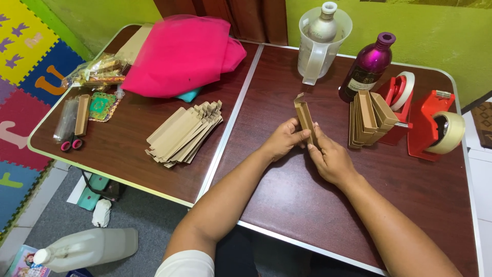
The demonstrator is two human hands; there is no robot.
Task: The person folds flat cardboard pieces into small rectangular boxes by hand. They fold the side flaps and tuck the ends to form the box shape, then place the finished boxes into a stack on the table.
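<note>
- My left hand (281, 141) and right hand (328, 159) are both closed on a narrow brown cardboard box (305, 119), which I hold upright above the bench (307, 205); the left fingers pinch its lower side, and the right hand presses against the opposite side.
- The box rises from between my two hands, its open top flap tilted away from me.
- In my judgement the box could crease or buckle if I squeeze too hard, since the card looks thin and only its lower part is supported.
- It could also slip sideways, because its upper half stands free above my fingers.
- A row of folded boxes (369, 119) stands near my right hand, just beyond it; a careless sweep of that arm might topple them.
- Past those stand two red tape dispensers (428, 123) and a purple bottle (369, 65); a clear jug (319, 48) stands beyond my hands.
- A fanned pile of flat cardboard blanks (184, 134) lies well apart from my left hand, with pink cloth (179, 54) beyond it.
</note>
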